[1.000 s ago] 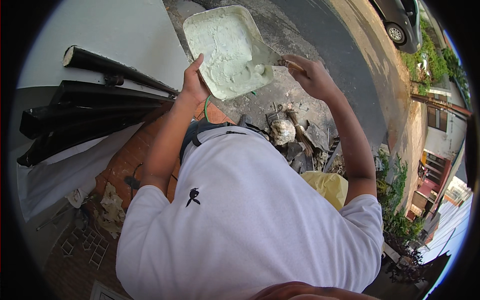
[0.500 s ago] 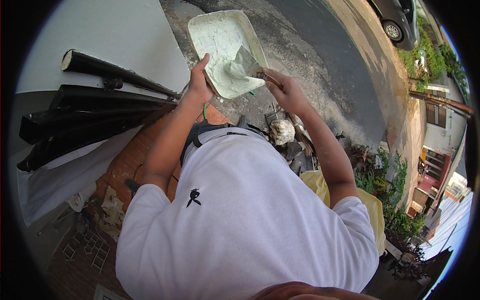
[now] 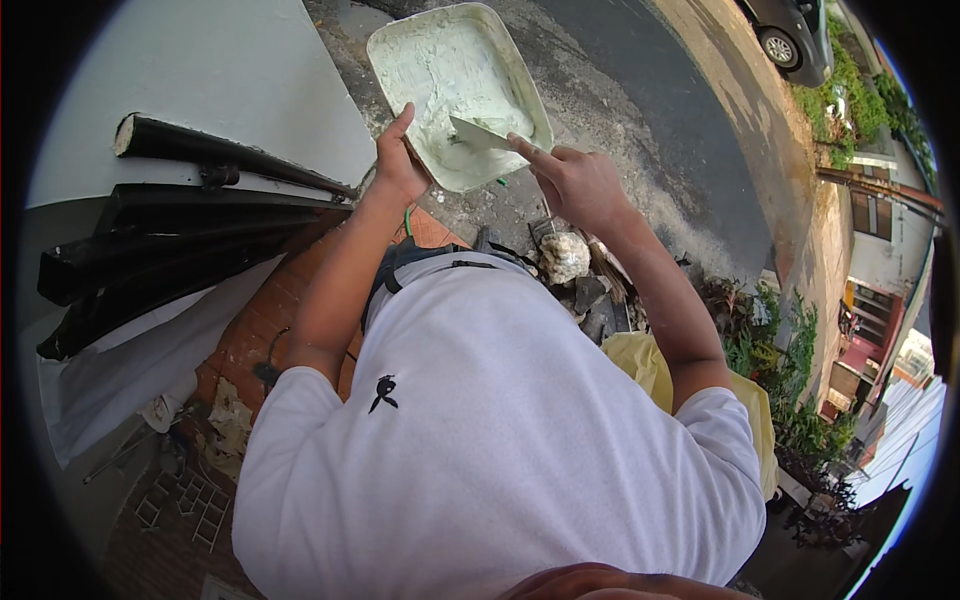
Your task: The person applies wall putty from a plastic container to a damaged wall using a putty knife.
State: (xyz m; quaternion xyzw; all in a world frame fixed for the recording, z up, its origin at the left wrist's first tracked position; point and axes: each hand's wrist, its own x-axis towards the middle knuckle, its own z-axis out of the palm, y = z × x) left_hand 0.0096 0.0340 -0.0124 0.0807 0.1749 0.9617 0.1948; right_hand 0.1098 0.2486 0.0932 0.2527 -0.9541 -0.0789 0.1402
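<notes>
My left hand (image 3: 399, 165) grips the lower left edge of a square pale plastic tray (image 3: 387, 52), thumb along its rim. Inside, pale mint-white paste (image 3: 437, 112) is smeared over the bottom and piled unevenly. My right hand (image 3: 583, 188) is closed on a putty knife (image 3: 481, 134), index finger lying along it, with the metal blade down in the paste at the tray's lower middle. The knife's handle is mostly hidden by my fingers.
Black pipes and bars (image 3: 180, 225) lie along a white wall (image 3: 200, 80) at left, over orange tiles (image 3: 245, 330). Rubble (image 3: 565, 257) and a yellow sheet (image 3: 640, 370) are below the tray. A road (image 3: 680, 120), parked car (image 3: 795, 45) and plants (image 3: 765, 370) are at right.
The blade has moved from the tray's right edge leftward through the paste and now sits flatter. My right hand shifted left from its first position. The tray dipped down and rose again.
</notes>
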